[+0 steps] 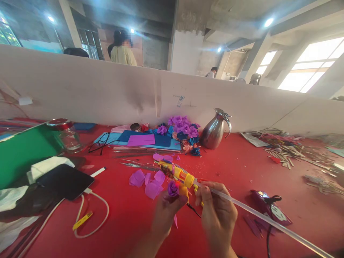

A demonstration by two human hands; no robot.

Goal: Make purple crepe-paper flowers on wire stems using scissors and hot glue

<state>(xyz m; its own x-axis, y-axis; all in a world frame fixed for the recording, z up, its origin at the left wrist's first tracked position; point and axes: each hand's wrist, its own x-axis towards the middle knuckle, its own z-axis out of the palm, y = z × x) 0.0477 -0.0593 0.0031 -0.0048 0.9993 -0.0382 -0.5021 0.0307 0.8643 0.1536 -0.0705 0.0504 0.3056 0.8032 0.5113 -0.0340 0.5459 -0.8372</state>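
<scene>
My left hand [168, 211] pinches a small purple paper rose [173, 188] between thumb and fingers, with its bloom facing up. Just behind the rose lies a yellow hot glue gun [185, 177], its front end smeared with dark residue. A long translucent glue stick [258, 214] runs out of the gun's rear to the lower right. The fingers of my right hand [217, 208] are closed around this stick close to the gun. Loose purple petals [154, 187] lie left of the gun on the red tabletop [129, 225].
Finished paper flowers [184, 127] and a steel jug [216, 130] stand at the back. Glasses [100, 143], a glass jar [68, 136], a black phone-like slab [67, 181] and a white cable [107, 211] are left. A purple pouch [271, 206] and thin sticks [287, 154] lie right. People are beyond the partition [107, 89].
</scene>
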